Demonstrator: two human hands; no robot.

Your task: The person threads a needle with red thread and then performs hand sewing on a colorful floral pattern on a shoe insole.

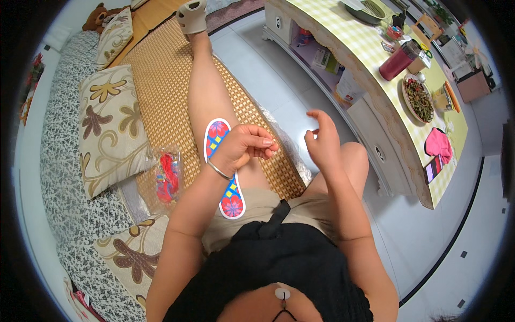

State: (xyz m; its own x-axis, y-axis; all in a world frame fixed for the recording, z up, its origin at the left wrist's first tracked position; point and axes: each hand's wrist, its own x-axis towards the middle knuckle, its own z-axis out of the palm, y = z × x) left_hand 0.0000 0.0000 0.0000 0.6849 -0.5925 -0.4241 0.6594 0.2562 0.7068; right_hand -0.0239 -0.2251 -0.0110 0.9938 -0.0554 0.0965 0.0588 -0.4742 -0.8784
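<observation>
My left hand [248,146] is closed in a pinch, thumb pressed to its fingers; whatever it grips is too small to make out. To its right, my right hand [324,145] hovers above my lap with the index finger raised and curved. Its thumb and another finger come together, and anything between them cannot be seen. A patterned insole [233,202] in red, blue and yellow with a white edge rests along my left thigh. My left wrist covers its middle. The two hands are apart from each other.
Beside my left leg lies a clear plastic packet [168,177] with red thread in it, on a woven mat [155,70]. Cushions [110,126] line the sofa. At right, a table [370,45] bears a maroon flask [399,60], a plate of food [417,99] and a pink cloth [438,144].
</observation>
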